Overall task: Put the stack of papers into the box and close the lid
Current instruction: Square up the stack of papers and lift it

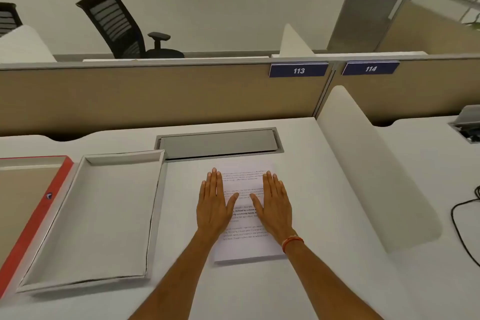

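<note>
Left hand: the left hand [213, 202] is lying flat and spread, palm down, on the left half of the stack of papers [246, 215], gripping nothing.
Right hand: the right hand [274, 204] is resting flat and spread on the right half of the stack, thumb pointing inward; an orange band [292, 243] is circling its wrist.
Papers: the stack is sitting on the white bench [324, 215] at centre frame, white with printed text, the lines too blurred to read.
Box: the box [91, 218], pale grey and shallow, is lying open at lower left, just beside the stack.
Lid: the lid [39, 215], red-edged, is lying inside up, touching the box's left side and running off the left edge.
Bench: a grey cable hatch [218, 143] is sitting shut just above the papers.
Room: a beige partition [155, 96] is carrying signs 113 [298, 70] and 114 [370, 68]; a black chair [122, 26] is standing behind it at upper left.
</note>
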A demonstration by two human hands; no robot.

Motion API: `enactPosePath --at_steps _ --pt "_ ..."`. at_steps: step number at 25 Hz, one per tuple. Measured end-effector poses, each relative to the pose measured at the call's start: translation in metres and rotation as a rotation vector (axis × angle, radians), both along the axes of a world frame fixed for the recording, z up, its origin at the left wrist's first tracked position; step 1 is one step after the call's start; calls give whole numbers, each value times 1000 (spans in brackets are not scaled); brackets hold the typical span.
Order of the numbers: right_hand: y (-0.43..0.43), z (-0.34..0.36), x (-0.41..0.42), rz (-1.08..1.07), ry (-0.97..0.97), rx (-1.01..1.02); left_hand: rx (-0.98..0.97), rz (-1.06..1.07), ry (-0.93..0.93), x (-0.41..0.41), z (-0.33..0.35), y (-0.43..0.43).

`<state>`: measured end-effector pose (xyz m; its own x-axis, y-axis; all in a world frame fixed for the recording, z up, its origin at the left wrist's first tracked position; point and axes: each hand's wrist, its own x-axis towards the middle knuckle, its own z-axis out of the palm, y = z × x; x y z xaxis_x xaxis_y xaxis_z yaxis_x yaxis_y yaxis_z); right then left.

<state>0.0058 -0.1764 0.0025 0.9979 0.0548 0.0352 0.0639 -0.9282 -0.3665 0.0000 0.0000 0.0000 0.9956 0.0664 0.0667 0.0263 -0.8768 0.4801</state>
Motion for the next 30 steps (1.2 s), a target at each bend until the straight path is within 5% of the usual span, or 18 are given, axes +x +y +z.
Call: enactPosePath --at_steps 8,12,20,30 --pt "4 -14 -3 -20 118 -14 49 26 98 1 -12 -6" --pt "7 -14 2 -42 134 134 -45 253 232 1 -9 -16" --pt "3 6 29 -596 480 264 -259 565 598 25 19 -23" --pt "-11 11 52 -520 631 264 -311 549 745 42 26 -7"
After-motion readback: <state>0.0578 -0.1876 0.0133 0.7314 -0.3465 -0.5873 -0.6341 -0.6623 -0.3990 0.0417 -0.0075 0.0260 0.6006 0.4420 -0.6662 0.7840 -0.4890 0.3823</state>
